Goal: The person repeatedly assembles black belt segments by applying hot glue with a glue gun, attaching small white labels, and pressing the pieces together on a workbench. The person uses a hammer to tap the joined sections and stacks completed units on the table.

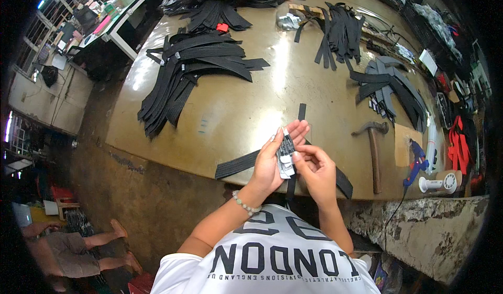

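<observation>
Over the near edge of the table, my left hand (pixel 269 163) lies palm up with its thumb over a small stack of black and white labels (pixel 286 150). The thumb and fingers of my right hand (pixel 316 171) pinch the lower right side of the same stack. Below my hands is a black strap piece whose left end (pixel 236 165) sticks out past my left wrist. Another strap end (pixel 343 184) shows right of my right hand, and a narrow one (pixel 302 111) beyond my fingertips. How these straps join is hidden by my hands.
A large pile of black straps (pixel 181 74) lies left, with more bundles (pixel 343 34) farther back. To the right are black and grey straps (pixel 393 89), a hammer (pixel 374 158), cardboard (pixel 404 142), a blue glue gun (pixel 417 160) and a white spool (pixel 437 184). Someone's bare legs (pixel 105 239) show lower left.
</observation>
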The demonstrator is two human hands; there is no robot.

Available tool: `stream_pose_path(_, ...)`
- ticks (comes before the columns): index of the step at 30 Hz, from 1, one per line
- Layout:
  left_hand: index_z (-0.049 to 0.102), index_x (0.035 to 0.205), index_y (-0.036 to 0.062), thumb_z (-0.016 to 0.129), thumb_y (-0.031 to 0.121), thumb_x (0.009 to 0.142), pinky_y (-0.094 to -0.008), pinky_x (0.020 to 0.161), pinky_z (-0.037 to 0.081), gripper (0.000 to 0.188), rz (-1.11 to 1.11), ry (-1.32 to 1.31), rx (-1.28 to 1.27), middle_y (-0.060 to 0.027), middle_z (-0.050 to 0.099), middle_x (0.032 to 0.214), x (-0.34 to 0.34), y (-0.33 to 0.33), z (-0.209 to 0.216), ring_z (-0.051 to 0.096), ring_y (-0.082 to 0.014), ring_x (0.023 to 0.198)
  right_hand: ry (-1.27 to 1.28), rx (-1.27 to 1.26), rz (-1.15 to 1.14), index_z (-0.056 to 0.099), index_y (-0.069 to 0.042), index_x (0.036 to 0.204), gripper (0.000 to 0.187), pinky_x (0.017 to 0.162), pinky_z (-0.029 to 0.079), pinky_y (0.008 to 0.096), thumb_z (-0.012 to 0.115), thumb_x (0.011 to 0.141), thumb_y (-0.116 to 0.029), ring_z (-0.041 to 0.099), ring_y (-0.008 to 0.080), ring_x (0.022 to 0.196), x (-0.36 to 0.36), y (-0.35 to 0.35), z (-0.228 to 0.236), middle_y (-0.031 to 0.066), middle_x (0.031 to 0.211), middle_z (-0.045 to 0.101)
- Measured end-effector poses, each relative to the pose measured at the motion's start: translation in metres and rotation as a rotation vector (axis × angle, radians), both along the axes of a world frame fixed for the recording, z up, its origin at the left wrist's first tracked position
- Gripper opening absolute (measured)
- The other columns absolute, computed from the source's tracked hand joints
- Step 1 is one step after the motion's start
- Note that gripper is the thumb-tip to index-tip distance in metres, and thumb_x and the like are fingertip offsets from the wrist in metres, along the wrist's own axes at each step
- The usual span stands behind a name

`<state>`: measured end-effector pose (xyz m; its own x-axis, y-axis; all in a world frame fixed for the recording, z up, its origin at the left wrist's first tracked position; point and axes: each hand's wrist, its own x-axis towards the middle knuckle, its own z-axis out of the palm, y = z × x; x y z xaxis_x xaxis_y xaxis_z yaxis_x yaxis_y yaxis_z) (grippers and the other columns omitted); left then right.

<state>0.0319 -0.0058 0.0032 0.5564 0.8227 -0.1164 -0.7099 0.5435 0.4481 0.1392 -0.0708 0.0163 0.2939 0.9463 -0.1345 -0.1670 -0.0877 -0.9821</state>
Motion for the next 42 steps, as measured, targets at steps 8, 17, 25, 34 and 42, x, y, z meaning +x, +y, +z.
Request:
stream_pose_path(8, 0.029, 0.148, -0.0002, 0.029, 0.036, 0.107, -0.0432, 0.115, 0.034, 0.055, 0.084, 0.112, 0.003, -0.0200, 0.043, 0.147, -0.037, -0.008, -0.002, 0.040, -0.0322, 0.138, 0.251, 0.044, 0.136, 0.061, 0.004, 0.107, 0.016, 0.064, 0.055, 0.0224, 0.063, 0.095, -0.006, 0.066, 0.0097, 0.076, -0.026, -0.004, -0.010, 0.0064, 0.088, 0.067)
stream_pose_path(17, 0.047, 0.134, 0.0008, 0.042, 0.030, 0.106, -0.0299, 0.086, 0.053, 0.041, 0.262, 0.156, -0.122, -0.0066, 0.060, 0.106, -0.070, -0.011, -0.006, 0.062, -0.0154, 0.093, 0.265, 0.133, -0.086, 0.053, 0.003, 0.110, 0.014, 0.066, 0.053, 0.0234, 0.055, 0.098, -0.005, 0.061, 0.0099, 0.075, -0.035, -0.002, -0.009, 0.0105, 0.108, 0.058)
stream_pose_path(25, 0.075, 0.093, 0.0003, 0.077, 0.009, 0.084, -0.0172, 0.055, 0.036, 0.013, 0.011, 1.015, 0.602, 0.0025, 0.063, 0.079, -0.058, -0.009, 0.016, 0.046, -0.0013, 0.064, -0.027, -0.129, 0.230, 0.068, 0.005, 0.096, 0.015, 0.056, 0.052, 0.0221, 0.068, 0.091, -0.009, 0.064, 0.0079, 0.064, 0.025, -0.021, 0.015, 0.0074, 0.082, 0.069)
stream_pose_path(34, 0.073, 0.091, -0.0013, 0.076, 0.004, 0.084, -0.0236, 0.075, 0.050, 0.009, 0.170, 0.953, 0.593, -0.0095, 0.072, 0.091, -0.035, -0.025, 0.015, 0.064, -0.0118, 0.083, -0.124, 0.101, -0.027, 0.068, 0.005, 0.097, 0.012, 0.058, 0.052, 0.0197, 0.070, 0.088, -0.003, 0.065, 0.0063, 0.074, 0.005, -0.016, 0.018, 0.0072, 0.088, 0.069)
stream_pose_path(42, 0.073, 0.097, -0.0021, 0.075, 0.006, 0.086, -0.0209, 0.070, 0.049, 0.014, 0.124, 0.954, 0.474, -0.0037, 0.071, 0.087, -0.039, -0.027, 0.017, 0.060, -0.0061, 0.076, 0.208, 0.230, 0.041, 0.059, 0.005, 0.120, 0.025, 0.071, 0.052, 0.0216, 0.058, 0.097, -0.006, 0.061, 0.0102, 0.083, 0.011, -0.014, 0.011, 0.0096, 0.101, 0.063)
